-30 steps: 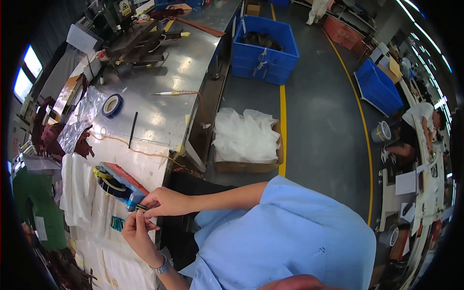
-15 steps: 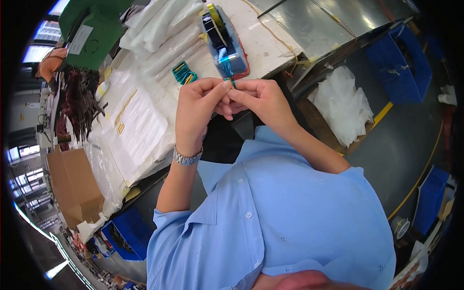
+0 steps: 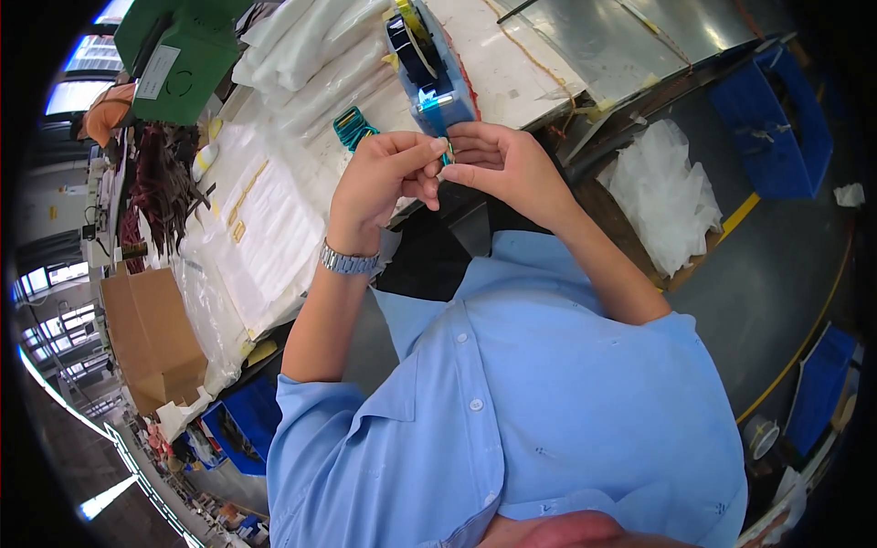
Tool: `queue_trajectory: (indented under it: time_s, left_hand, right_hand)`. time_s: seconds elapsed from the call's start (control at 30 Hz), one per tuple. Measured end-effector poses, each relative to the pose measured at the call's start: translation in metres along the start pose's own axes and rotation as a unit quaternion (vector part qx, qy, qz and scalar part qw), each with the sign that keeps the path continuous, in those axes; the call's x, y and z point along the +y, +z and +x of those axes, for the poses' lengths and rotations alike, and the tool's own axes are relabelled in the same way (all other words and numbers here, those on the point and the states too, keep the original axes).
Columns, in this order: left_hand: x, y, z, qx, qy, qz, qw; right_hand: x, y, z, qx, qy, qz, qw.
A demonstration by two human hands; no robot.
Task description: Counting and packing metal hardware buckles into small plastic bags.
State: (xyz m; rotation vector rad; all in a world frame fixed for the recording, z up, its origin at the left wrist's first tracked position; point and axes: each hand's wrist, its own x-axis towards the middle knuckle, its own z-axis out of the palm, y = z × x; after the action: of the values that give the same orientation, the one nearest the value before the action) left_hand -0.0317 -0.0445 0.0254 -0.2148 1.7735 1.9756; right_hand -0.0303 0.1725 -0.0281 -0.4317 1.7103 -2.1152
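My left hand [image 3: 388, 178], a metal watch on its wrist, is closed in a pinch beside a small, shiny teal piece [image 3: 447, 155] with a hint of gold. From the other side my right hand [image 3: 507, 169] has its thumb and curled fingers around the same piece, most of which the fingertips hide. Just beyond both hands stands a blue-grey tape dispenser [image 3: 448, 78] with a dark roll [image 3: 413, 50]; a glossy blue strip of tape [image 3: 433, 108] shows at its near end. A bundle of teal and gold pieces [image 3: 352, 128] lies left of the dispenser, near my left hand.
White plastic sheeting [image 3: 306, 64] covers the table's far left. Gold-coloured parts [image 3: 239, 224] lie on white sheets. A green machine housing [image 3: 178, 64], dark red strips [image 3: 160, 187] and a cardboard box [image 3: 151, 338] are leftward. Rightward are crumpled clear plastic [image 3: 665, 192] and a blue bin [image 3: 772, 123].
My hands have drawn slightly apart at the fingertips, and the right fingers have spread from the thumb. The blue strip between dispenser and fingers looks shorter. The whole view has shifted slightly.
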Motion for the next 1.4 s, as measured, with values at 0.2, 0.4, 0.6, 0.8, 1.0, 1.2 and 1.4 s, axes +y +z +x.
queue_trajectory:
  time_s: [0.2,0.4,0.6,0.8,1.0,1.2,1.4]
  left_hand:
    - [0.007,-0.014,0.015,-0.038,-0.068,-0.045,0.996]
    - [0.014,-0.012,0.028,-0.032,-0.12,-0.118,0.985]
    - [0.012,0.006,0.005,0.108,0.061,0.141,0.982]
    - [0.01,0.017,-0.02,0.121,0.19,0.283,0.932]
    - [-0.021,0.045,-0.039,0.192,0.389,0.444,0.784]
    - [-0.024,0.041,-0.028,0.216,0.426,0.492,0.728]
    - [-0.023,0.039,-0.021,0.201,0.437,0.495,0.724]
  right_hand:
    - [-0.005,-0.005,0.015,-0.036,-0.028,0.007,0.999]
    - [-0.009,-0.004,0.015,0.026,-0.061,-0.026,0.997]
    - [0.002,0.004,0.013,0.033,-0.095,-0.108,0.989]
    - [-0.006,0.017,0.005,0.046,-0.082,-0.016,0.995]
    - [-0.007,0.019,0.01,0.095,-0.087,0.014,0.992]
    - [-0.002,0.021,0.014,0.112,-0.083,-0.018,0.99]
    - [-0.002,0.018,0.011,0.102,-0.053,0.014,0.993]
